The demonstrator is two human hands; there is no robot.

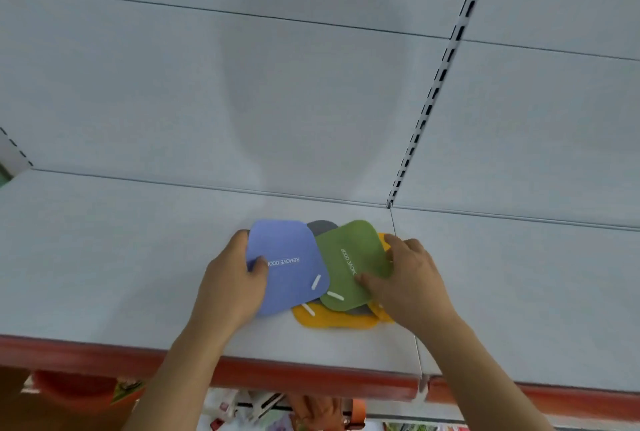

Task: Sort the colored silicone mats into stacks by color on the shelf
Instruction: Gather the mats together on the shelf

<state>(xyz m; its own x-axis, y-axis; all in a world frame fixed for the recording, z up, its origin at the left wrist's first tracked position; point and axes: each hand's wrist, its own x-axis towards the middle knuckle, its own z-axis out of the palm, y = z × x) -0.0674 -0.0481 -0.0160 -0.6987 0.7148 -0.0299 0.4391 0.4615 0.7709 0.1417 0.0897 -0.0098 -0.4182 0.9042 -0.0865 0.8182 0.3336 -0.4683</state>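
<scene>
Red shelf edge (311,378) runs closest to us, forearms crossing over it onto the pale shelf (104,257). Our left hand (232,285) pinches the blue mat (287,264) at its left side, thumb on top near the white lettering, fingers curled round the edge. Our right hand (412,278) grips the green mat (353,264) at its right edge, thumb pressing the top face, fingers under or behind, can't tell exactly. Both mats sit in one overlapping pile mid-shelf, just left of the panel seam; green overlaps blue's right corner. A grey mat (322,226) peeks out behind, a yellow mat (332,320) lies at the bottom, front edge showing.

Step looks like pulling the top two colours apart. To do it well we'd lift slightly before sliding, since silicone likely clings and drags the mats beneath. Blue goes left, green right, well apart, leaving room for grey and yellow stacks between or beside. Keep each mat flat so it lands squared.
</scene>
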